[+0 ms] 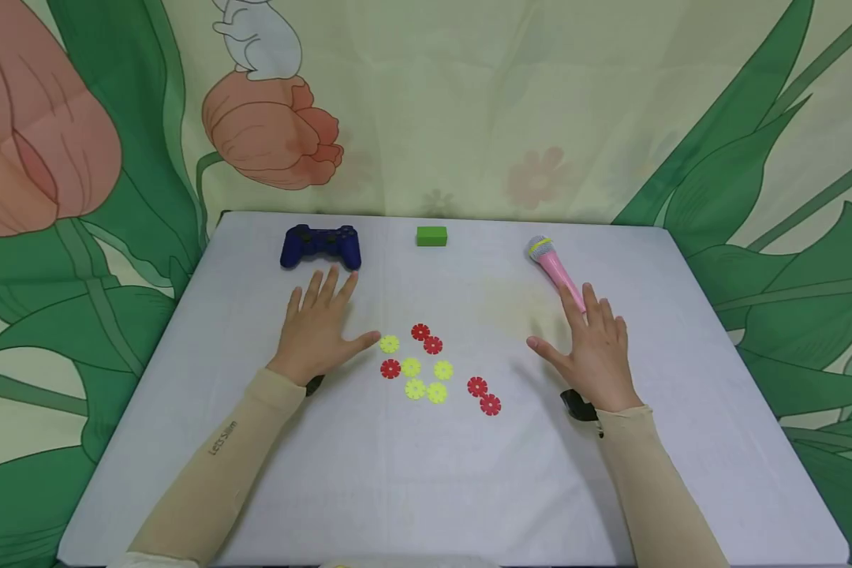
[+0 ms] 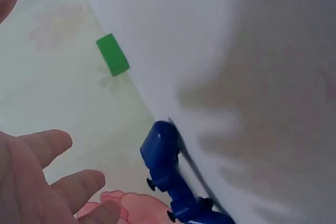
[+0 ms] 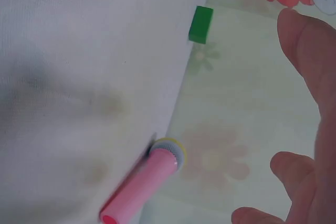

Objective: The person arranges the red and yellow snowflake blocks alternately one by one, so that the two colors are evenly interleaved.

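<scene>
My left hand (image 1: 315, 327) is spread with straight fingers over the left part of the table, holding nothing. Its fingertips point toward a dark blue game controller (image 1: 320, 246), and its thumb reaches beside a yellow flower-shaped disc (image 1: 389, 344). Over on the right, my right hand (image 1: 592, 351) is spread too, with nothing in it. A pink toy microphone (image 1: 558, 270) with a grey head lies just beyond its fingers, the handle end overlapped by them in the head view. Between the hands lie several yellow discs (image 1: 436, 393) and several red flower-shaped discs (image 1: 477, 386).
A green block (image 1: 431, 237) sits near the table's back edge, between controller and microphone. White cloth covers the table (image 1: 412, 497). Behind it hangs a curtain (image 1: 454, 110) printed with tulips, leaves and a rabbit.
</scene>
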`<state>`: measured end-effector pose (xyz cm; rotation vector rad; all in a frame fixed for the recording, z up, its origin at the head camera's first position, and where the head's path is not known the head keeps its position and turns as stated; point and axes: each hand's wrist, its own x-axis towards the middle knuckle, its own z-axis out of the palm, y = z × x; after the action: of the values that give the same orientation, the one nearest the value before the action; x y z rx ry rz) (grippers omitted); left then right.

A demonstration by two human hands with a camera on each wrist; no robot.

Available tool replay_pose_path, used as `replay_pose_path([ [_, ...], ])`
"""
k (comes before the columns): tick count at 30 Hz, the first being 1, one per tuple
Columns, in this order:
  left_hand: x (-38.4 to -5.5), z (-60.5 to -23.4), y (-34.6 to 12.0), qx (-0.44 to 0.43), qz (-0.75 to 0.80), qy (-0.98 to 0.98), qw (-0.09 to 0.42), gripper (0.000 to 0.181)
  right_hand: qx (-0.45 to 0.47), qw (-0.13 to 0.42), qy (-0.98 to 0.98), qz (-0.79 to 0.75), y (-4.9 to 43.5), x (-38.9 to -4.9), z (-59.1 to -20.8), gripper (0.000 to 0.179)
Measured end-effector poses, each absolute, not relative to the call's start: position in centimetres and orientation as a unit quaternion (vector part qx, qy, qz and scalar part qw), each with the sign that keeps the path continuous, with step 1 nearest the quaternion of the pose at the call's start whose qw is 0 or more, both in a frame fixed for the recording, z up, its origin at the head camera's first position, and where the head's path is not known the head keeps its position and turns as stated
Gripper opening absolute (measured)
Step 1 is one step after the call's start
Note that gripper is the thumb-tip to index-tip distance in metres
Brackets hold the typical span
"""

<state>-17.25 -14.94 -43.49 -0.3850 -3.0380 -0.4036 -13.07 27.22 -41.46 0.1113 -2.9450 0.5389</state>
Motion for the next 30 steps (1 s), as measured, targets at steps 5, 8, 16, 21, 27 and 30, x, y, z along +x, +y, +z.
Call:
replay_pose_path([
  [5,-17.3,-43.7,-14.4,-0.141,-0.147,-0.979,-0.001,0.107,0.053,0.09,-0.975,0.194,27.1,-13.1,-41.8,0.099],
  [8,-17.7,-44.0,-13.9,-0.161,-0.157,-0.974,-0.013,0.105,0.059,0.091,-0.972,0.206,27.1,-13.0,-42.1,0.096],
  [16,-19.2,-44.1,-11.7,-0.222,-0.208,-0.949,-0.079,0.074,0.061,0.026,-0.969,0.237,26.3,-13.4,-42.9,0.088],
  [21,-20.5,-44.3,-10.0,-0.253,-0.213,-0.939,-0.099,0.058,0.075,-0.006,-0.966,0.247,25.1,-13.8,-43.7,0.084],
  [27,-21.3,-44.4,-8.2,-0.28,-0.215,-0.928,-0.116,0.052,0.103,-0.045,-0.961,0.251,23.0,-14.0,-44.2,0.076],
  [30,-21.4,-44.5,-7.5,-0.289,-0.219,-0.924,-0.12,0.048,0.129,-0.061,-0.957,0.251,21.8,-14.0,-44.3,0.071],
])
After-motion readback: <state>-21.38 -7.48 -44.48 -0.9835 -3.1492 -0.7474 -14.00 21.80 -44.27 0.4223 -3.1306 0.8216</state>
